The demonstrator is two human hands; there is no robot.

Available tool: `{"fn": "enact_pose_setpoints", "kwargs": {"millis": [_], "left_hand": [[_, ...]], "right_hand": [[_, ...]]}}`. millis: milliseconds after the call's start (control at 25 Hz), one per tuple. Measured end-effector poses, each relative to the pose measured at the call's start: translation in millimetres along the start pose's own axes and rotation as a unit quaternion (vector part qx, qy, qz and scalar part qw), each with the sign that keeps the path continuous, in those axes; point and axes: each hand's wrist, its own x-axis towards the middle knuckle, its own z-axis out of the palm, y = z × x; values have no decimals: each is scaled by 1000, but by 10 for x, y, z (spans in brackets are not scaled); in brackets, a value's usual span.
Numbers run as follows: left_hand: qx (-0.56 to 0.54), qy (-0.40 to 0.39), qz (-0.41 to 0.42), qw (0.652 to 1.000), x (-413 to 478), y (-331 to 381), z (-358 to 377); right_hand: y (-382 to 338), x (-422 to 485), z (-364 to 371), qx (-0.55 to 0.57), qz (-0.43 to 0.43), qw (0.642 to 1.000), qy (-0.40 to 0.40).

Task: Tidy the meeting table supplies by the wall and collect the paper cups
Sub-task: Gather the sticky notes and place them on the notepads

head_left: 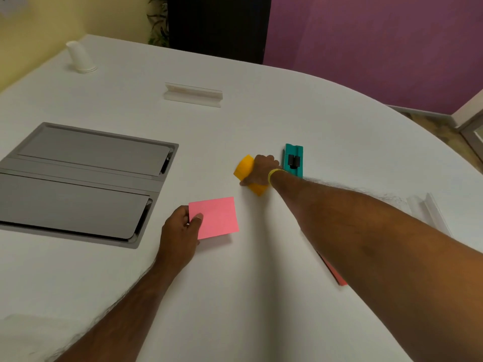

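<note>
On the white meeting table (261, 283), my left hand (180, 233) pinches the left edge of a pink sticky-note pad (217, 217), thumb on top. My right hand (261, 169) reaches further out and is closed over a yellow-orange pad (245, 169) that lies on the table. A teal dispenser with a black clip (293, 160) sits just right of that hand. A stack of upside-down white paper cups (79, 58) stands at the far left near the yellow wall. Under my right forearm, another pink pad (337, 275) shows only in part.
A grey flap-covered cable box (78, 184) is set into the table on the left. A clear name-card holder (193, 95) lies at the far middle, another clear name-card holder (428, 212) at the right edge. The table's curved edge runs along the right, with floor and a purple wall beyond.
</note>
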Motion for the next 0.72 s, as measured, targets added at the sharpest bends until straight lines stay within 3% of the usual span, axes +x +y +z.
{"fn": "enact_pose_setpoints", "kwargs": {"millis": [80,200,280,360,440,640,720], "left_hand": [[-11,9,-10,1000,-72,28,-46],[-33,36,-29,998,-211,73,-135],[-56,45,-41,997,-341,128,-185],[-89,50,-50,994,-502,203,-219],[-120,51,-61,990,-705,317,-252],[-169,35,-76,982,-1361,553,-326],[-177,30,-81,980,-1655,625,-358]], "right_hand": [[12,-149,-30,57,-17,998,-18],[38,-535,-66,256,-7,967,7],[66,-897,-61,460,11,887,29],[61,-1352,-1,648,35,761,-12],[38,-1853,93,738,36,671,-60],[121,-2802,211,831,105,546,32],[135,-3205,222,835,111,538,39]]}}
